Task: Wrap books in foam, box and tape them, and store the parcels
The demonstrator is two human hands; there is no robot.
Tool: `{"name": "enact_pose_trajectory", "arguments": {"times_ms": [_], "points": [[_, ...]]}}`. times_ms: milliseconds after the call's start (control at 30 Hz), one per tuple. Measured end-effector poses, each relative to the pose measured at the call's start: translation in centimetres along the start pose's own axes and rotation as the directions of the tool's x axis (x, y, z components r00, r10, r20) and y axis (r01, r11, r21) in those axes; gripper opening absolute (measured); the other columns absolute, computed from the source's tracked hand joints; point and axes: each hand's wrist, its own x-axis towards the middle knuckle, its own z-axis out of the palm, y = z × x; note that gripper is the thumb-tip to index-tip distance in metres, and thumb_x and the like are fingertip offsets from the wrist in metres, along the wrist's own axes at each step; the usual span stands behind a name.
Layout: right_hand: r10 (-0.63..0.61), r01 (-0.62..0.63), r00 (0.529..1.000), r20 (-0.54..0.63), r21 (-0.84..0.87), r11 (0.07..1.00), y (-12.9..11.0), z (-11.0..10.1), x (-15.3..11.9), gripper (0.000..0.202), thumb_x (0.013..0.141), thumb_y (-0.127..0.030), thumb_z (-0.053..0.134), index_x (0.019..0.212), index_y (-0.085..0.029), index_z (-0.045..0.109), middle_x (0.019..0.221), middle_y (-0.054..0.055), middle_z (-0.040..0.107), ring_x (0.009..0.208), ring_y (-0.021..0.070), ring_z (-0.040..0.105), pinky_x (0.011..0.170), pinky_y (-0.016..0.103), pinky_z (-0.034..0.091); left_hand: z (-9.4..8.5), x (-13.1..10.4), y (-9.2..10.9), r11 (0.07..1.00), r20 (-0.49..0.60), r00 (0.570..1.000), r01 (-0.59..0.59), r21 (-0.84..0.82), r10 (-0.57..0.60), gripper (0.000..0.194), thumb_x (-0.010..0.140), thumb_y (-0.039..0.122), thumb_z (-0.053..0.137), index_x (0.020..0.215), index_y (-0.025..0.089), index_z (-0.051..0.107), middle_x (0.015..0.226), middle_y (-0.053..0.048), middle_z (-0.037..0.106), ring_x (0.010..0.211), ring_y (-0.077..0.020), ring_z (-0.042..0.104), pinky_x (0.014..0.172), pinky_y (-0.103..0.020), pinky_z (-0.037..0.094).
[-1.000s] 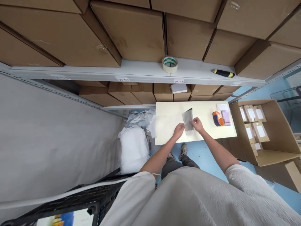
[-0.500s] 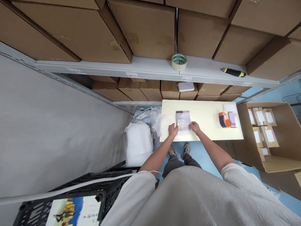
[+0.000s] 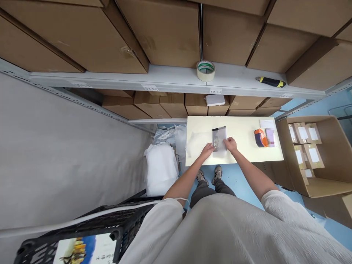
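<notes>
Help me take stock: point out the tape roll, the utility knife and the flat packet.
Tape roll [image 3: 205, 76], head view: front outer side.
Utility knife [image 3: 271, 82], head view: middle of handle.
Flat packet [image 3: 220, 138], head view: middle of visible face.

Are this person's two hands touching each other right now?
Apart. The head view shows the left hand and right hand at opposite sides of the black-topped translucent packet, its surface showing between them.

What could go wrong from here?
1. The flat packet is held near its lower sides by the left hand and right hand; uneven pulls might crease it or let it slip.
2. The tape roll sits near the front edge of the shelf; a bump could knock it down.
3. The black-and-yellow tool lies near that same edge, so it might fall too.
</notes>
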Motion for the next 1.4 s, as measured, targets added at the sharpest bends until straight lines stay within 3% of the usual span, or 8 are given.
{"name": "enact_pose_trajectory", "arguments": {"times_ms": [200, 367, 500, 667, 833, 1067, 1233, 1400], "points": [[-0.099, 0.099, 0.995, 0.003, -0.01, 0.995, -1.1, -1.4, -1.2, 0.026, 0.08, -0.045, 0.068, 0.081, -0.029, 0.047, 0.079, -0.002, 0.062, 0.078, 0.021, 0.056, 0.071, 0.031, 0.044, 3.2, -0.4, 1.2, 0.997, 0.021, 0.996, -0.082, 0.008, 0.082, 0.034, 0.094, 0.019, 0.066, 0.127, 0.017, 0.072, 0.131, -0.015, 0.078, 0.128, -0.0261, 0.072, 0.117, -0.041, 0.05], [-0.154, 0.107, 0.964, 0.215, 0.218, 0.97, -1.5, 1.7, -2.3, 0.042, 0.095, -0.066, 0.05, 0.088, -0.026, 0.059, 0.099, 0.003, 0.071, 0.084, 0.0203, 0.064, 0.079, 0.032, 0.051, -1.0, -1.2, 1.2, 0.98, -0.2, 0.972, -0.085, 0.18, 0.121, 0.025, 0.102, 0.031, 0.058, 0.119, 0.019, 0.073, 0.13, -0.014, 0.077, 0.124, -0.0268, 0.071, 0.114, -0.041, 0.051], [-0.106, 0.084, 0.972, 0.212, 0.109, 0.99, -0.3, 3.7, -2.2, 0.027, 0.093, -0.051, 0.056, 0.091, -0.025, 0.063, 0.103, 0.004, 0.074, 0.097, 0.0225, 0.068, 0.092, 0.035, 0.052, -4.7, -1.7, 0.5, 0.971, -0.273, 0.961, 0.019, 0.237, 0.048, 0.032, 0.105, 0.045, 0.055, 0.114, 0.022, 0.075, 0.13, -0.013, 0.078, 0.133, -0.0309, 0.067, 0.115, -0.042, 0.048], [-0.042, 0.04, 0.978, 0.202, 0.015, 0.999, 1.2, 5.1, -1.8, 0.021, 0.083, -0.036, 0.065, 0.101, -0.025, 0.069, 0.108, 0.005, 0.075, 0.108, 0.0239, 0.07, 0.1, 0.036, 0.052, -6.4, -1.9, 0.0, 0.934, -0.367, 0.93, 0.126, 0.335, 0.006, 0.03, 0.092, 0.04, 0.07, 0.116, 0.025, 0.078, 0.15, -0.013, 0.069, 0.148, -0.0381, 0.055, 0.123, -0.048, 0.04], [0.01, -0.019, 0.981, 0.193, 0.045, 0.999, 1.0, 5.7, -1.9, 0.032, 0.078, -0.036, 0.067, 0.107, -0.023, 0.072, 0.106, 0.007, 0.076, 0.106, 0.0257, 0.071, 0.096, 0.037, 0.055, -6.9, -2.2, -0.3, 0.93, -0.304, 0.951, 0.067, 0.362, 0.05, 0.043, 0.085, 0.039, 0.077, 0.126, 0.027, 0.076, 0.155, -0.012, 0.065, 0.151, -0.0381, 0.051, 0.127, -0.048, 0.037], [0.078, -0.102, 0.97, 0.231, 0.095, 0.99, -0.5, 6.7, -2.7, 0.022, 0.073, -0.042, 0.073, 0.081, -0.024, 0.062, 0.075, 0.001, 0.066, 0.076, 0.02, 0.063, 0.07, 0.03, 0.052, -7.8, -3.0, -0.6, 0.885, -0.19, 0.979, 0.026, 0.464, 0.07, 0.057, 0.075, 0.035, 0.082, 0.131, 0.028, 0.072, 0.16, -0.013, 0.059, 0.153, -0.0396, 0.049, 0.128, -0.049, 0.035], [0.03, -0.049, 0.987, 0.16, 0.117, 0.992, -2.1, 5.9, -3.1, 0.021, 0.075, -0.039, 0.066, 0.078, -0.028, 0.048, 0.069, -0.005, 0.055, 0.069, 0.0172, 0.054, 0.064, 0.028, 0.045, -6.5, -2.4, 0.2, 0.881, -0.144, 0.989, 0.029, 0.472, 0.045, 0.06, 0.071, 0.036, 0.085, 0.13, 0.03, 0.073, 0.161, -0.012, 0.058, 0.154, -0.0401, 0.047, 0.127, -0.049, 0.035], [-0.139, 0.139, 0.99, -0.003, -0.003, 0.99, -3.2, 3.3, -2.8, 0.023, 0.076, -0.041, 0.066, 0.079, -0.029, 0.047, 0.074, -0.003, 0.058, 0.075, 0.02, 0.055, 0.069, 0.03, 0.045, -2.7, -1.5, 1.9, 0.92, -0.048, 0.968, -0.216, 0.327, 0.244, 0.046, 0.08, 0.024, 0.076, 0.126, 0.025, 0.075, 0.147, -0.013, 0.066, 0.138, -0.0335, 0.062, 0.124, -0.045, 0.043]]}}
